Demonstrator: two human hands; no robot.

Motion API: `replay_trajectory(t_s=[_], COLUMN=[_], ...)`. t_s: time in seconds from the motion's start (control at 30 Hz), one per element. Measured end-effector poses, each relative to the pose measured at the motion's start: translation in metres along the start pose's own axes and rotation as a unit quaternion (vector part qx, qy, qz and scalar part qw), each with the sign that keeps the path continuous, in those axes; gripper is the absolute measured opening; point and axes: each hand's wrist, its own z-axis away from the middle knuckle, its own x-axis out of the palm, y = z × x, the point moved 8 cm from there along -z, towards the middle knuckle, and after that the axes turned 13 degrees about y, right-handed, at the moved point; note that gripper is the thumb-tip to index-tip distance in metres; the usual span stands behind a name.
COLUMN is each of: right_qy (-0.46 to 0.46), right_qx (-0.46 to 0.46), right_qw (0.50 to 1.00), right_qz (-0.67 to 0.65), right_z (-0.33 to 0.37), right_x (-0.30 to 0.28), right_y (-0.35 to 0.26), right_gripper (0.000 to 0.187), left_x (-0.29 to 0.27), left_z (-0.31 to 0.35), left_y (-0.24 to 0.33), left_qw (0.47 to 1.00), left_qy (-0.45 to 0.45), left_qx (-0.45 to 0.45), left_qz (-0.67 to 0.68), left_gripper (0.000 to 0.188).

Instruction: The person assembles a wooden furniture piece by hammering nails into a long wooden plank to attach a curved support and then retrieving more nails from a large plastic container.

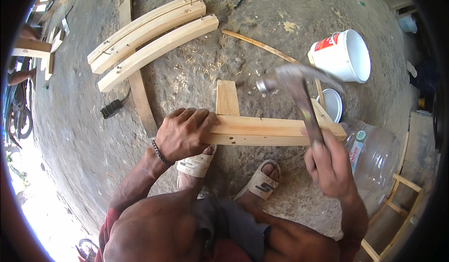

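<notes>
A pale wooden beam (269, 132) lies crosswise in front of me, with dark knots or holes on its near side. My left hand (184, 133), a dark braided bracelet at its wrist, is closed over the beam's left end. Gripped by its handle, a claw hammer (304, 100) is in my right hand (331, 166); its head is raised above the beam's right half, slightly blurred. A short flat board (228, 98) extends away from the beam's far side. Another wooden piece (322, 111) meets the beam near its right end, partly hidden by the hammer.
Several beams with nails (159, 51) lie at the far left across a long plank (140, 93). A white bucket (355, 56) lies tipped at the right, near a round lid (331, 105) and a large clear bottle (376, 154). My sandalled feet are below the beam.
</notes>
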Motion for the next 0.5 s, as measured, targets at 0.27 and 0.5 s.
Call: replay_trajectory(t_s=[0.27, 0.5], right_qy=[-0.100, -0.029], right_qx=[-0.056, 0.085], right_qw=[0.969, 0.996], right_qz=[0.219, 0.030], right_z=[-0.057, -0.083], right_x=[0.059, 0.024], right_y=[0.037, -0.026], right_gripper=[0.033, 0.034], left_x=[0.035, 0.026], left_z=[0.003, 0.001], left_y=[0.004, -0.001], left_qw=[0.994, 0.995], left_qy=[-0.099, -0.089], left_qx=[0.026, 0.029], left_qz=[-0.024, -0.021], left_gripper=[0.023, 0.020])
